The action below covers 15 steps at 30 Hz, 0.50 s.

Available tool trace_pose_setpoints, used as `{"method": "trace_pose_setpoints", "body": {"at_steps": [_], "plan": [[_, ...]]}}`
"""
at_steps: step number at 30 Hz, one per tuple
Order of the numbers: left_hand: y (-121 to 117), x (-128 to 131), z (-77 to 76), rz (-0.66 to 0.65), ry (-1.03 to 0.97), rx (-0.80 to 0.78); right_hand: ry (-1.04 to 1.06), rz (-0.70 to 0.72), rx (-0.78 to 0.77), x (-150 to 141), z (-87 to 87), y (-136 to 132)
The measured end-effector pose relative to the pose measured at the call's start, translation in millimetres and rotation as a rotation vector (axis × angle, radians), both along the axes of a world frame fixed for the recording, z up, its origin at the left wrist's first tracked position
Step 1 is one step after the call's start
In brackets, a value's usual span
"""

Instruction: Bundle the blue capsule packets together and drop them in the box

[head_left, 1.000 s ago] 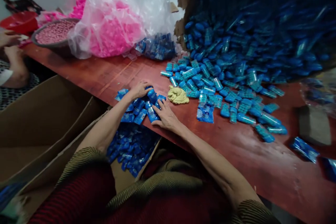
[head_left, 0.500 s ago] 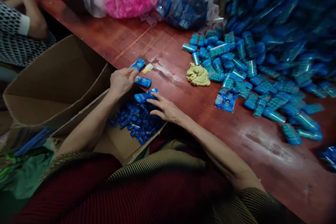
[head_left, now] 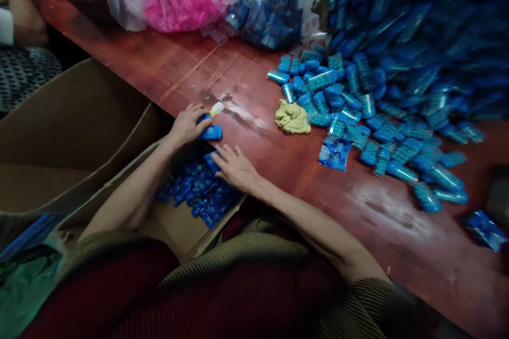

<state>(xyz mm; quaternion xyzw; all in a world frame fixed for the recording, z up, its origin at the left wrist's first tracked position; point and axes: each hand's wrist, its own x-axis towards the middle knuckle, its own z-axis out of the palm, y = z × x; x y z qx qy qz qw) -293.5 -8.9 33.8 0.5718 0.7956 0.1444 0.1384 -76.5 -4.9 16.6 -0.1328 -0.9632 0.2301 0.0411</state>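
Partly hiding blue packets (head_left: 213, 133), both hands (head_left: 185, 126) spread loosely open; any grip is unclear.

red table (head_left: 278, 180), blue bottles (head_left: 322, 80), cloth (head_left: 293, 117)

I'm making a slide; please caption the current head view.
Left hand at blue packets on a red table, right hand near an open cardboard box holding more.

Left of the crumpled yellow lump (head_left: 292, 117) on the red table (head_left: 302, 196): left hand (head_left: 185, 126), open, fingers touching small blue packets (head_left: 211, 132). Nearer the wearer than the lump: right hand (head_left: 237, 169), open, beside a carton (head_left: 175, 226). Right of the lump: blue bottles (head_left: 405, 151), heaped.
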Motion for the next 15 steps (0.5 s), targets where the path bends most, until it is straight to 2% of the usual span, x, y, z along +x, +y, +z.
{"method": "trace_pose_setpoints", "body": {"at_steps": [2, 4, 6, 8, 11, 13, 15], "plan": [[-20.8, 5.7, 3.9, 0.012, 0.029, 0.008, 0.017, 0.136, -0.022, -0.8, 6.1, -9.2], [-38.8, 7.5, 4.2, 0.085, 0.109, 0.087, 0.047, 0.167, -0.044, 6.4, 13.8, -6.5], [-48.3, 10.6, 1.7, 0.189, 0.174, 0.165, 0.092, 0.055, -0.02, 22.3, 21.3, 8.7], [-45.4, 21.7, -1.1, 0.206, 0.164, 0.264, 0.118, -0.167, 0.04, 43.3, 26.1, 33.9], [-15.3, 57.0, -3.2, 0.024, 0.097, 0.421, 0.071, -0.5, 0.095, 69.8, 23.1, 78.5], [19.1, 86.3, -4.8, -0.117, 0.028, 0.458, 0.008, -0.602, 0.085, 76.1, 15.0, 101.9], [57.8, 113.2, -8.0, -0.218, -0.044, 0.454, -0.025, -0.648, 0.061, 72.7, 6.0, 114.3]]}}
